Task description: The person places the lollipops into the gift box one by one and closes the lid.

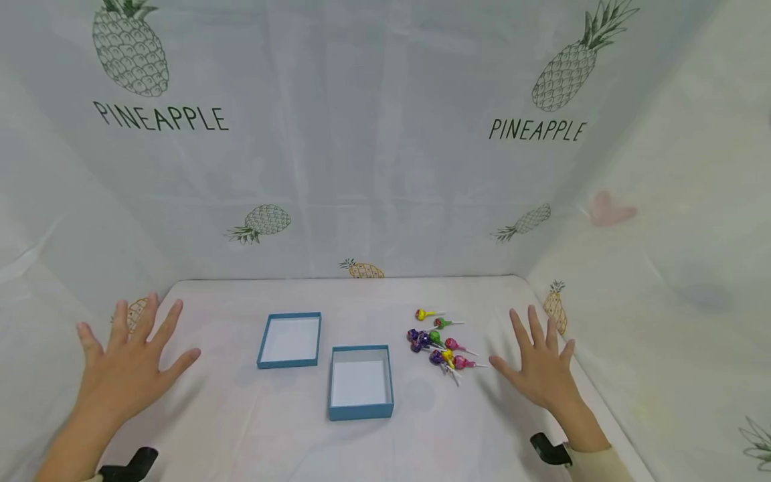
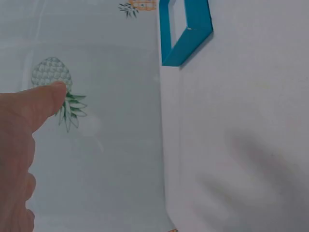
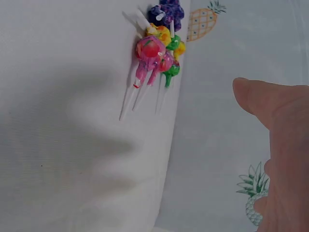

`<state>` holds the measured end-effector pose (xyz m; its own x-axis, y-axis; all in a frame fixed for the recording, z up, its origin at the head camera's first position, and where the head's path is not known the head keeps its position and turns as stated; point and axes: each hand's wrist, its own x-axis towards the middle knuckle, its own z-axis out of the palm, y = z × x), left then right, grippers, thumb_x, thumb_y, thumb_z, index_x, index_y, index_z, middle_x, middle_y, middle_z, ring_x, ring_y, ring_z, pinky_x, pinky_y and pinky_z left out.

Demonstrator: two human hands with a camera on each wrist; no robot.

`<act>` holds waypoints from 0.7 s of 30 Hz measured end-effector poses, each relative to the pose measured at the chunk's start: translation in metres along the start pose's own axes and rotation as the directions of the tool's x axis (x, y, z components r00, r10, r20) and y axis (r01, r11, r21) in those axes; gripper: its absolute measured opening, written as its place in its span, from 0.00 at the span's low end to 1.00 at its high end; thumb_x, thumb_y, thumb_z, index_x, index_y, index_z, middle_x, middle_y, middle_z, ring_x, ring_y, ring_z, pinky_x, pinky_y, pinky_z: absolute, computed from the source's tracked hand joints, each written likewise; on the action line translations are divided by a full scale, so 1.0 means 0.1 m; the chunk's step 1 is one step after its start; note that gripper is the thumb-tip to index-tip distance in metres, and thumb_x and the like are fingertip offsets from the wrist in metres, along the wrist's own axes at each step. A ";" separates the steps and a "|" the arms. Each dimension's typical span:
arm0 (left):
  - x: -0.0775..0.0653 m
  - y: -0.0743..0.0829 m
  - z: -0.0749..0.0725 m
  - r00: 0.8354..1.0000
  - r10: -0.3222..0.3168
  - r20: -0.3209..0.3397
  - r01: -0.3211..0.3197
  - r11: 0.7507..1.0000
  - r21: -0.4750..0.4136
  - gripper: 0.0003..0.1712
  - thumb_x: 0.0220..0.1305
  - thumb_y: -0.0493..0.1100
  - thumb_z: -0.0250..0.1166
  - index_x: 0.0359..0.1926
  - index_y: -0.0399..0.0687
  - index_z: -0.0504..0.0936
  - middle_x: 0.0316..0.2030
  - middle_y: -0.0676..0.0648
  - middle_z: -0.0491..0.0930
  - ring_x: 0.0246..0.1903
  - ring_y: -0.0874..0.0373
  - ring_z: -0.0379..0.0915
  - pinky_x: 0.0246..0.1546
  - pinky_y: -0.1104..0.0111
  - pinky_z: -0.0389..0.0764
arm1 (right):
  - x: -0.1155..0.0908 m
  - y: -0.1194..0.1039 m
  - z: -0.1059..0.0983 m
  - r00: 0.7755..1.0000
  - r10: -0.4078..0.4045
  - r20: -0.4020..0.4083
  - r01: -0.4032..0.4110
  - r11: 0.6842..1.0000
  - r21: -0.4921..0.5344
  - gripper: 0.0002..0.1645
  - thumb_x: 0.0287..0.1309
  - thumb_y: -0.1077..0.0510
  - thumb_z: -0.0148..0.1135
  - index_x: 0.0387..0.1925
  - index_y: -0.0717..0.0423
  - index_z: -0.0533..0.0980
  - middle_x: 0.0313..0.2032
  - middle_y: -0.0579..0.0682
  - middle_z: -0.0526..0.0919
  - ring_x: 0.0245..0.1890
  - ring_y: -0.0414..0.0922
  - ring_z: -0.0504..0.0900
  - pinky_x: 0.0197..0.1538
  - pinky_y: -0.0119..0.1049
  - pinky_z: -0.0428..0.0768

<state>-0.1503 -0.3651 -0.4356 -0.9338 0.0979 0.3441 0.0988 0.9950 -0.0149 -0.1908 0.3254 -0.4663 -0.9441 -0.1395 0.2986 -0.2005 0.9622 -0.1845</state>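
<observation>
My left hand (image 1: 123,371) hovers over the left side of the table with its fingers spread, holding nothing. Over the right side, my right hand (image 1: 545,371) is held up the same way, fingers apart. Nearest to it lies a loose pile of wrapped lollipops (image 1: 452,343) in purple, green, yellow and pink, which also shows in the right wrist view as pink lollipops (image 3: 149,50) with white sticks. At the middle stands a blue box (image 1: 361,412) with a white inside and nothing in it. Left of and behind it lies a shallower blue lid (image 1: 288,364), its white inside facing up.
A white cloth covers the table (image 1: 289,442). Behind it hangs a pale curtain (image 1: 361,147) printed with pineapples, and similar sheets close off both sides. Black straps (image 1: 551,450) with wrist mounts sit on both wrists.
</observation>
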 end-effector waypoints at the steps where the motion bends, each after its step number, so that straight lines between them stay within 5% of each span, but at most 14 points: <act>1: 0.00 0.01 0.00 1.000 -0.001 -0.005 0.000 1.000 -0.004 0.62 0.68 0.75 0.62 0.87 0.64 0.36 0.84 0.35 0.34 0.80 0.27 0.15 0.63 0.24 0.12 | 0.01 0.00 -0.01 1.000 0.000 -0.001 0.000 1.000 0.002 0.64 0.64 0.29 0.66 0.87 0.48 0.45 0.84 0.66 0.40 0.78 0.82 0.36 0.61 0.92 0.40; 12: 0.04 0.13 -0.05 1.000 0.008 0.000 -0.008 0.996 -0.088 0.61 0.70 0.73 0.61 0.87 0.59 0.37 0.84 0.34 0.33 0.79 0.24 0.18 0.62 0.22 0.13 | 0.21 -0.08 -0.08 0.997 -0.046 -0.055 0.048 0.998 0.039 0.61 0.63 0.34 0.70 0.85 0.50 0.52 0.83 0.67 0.49 0.78 0.79 0.48 0.66 0.88 0.44; 21: 0.06 0.36 -0.04 0.997 0.044 -0.070 -0.059 0.973 -0.221 0.60 0.70 0.68 0.65 0.87 0.53 0.42 0.84 0.32 0.41 0.80 0.24 0.32 0.66 0.18 0.27 | 0.45 -0.12 -0.10 0.982 -0.136 -0.131 0.142 0.989 0.040 0.54 0.62 0.42 0.74 0.81 0.55 0.60 0.76 0.69 0.62 0.71 0.75 0.65 0.62 0.84 0.62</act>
<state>-0.1513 -0.3289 -0.4304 -0.9021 0.1398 0.4082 0.2269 0.9584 0.1732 -0.2285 0.3103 -0.4411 -0.8658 -0.2370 0.4408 -0.3427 0.9226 -0.1773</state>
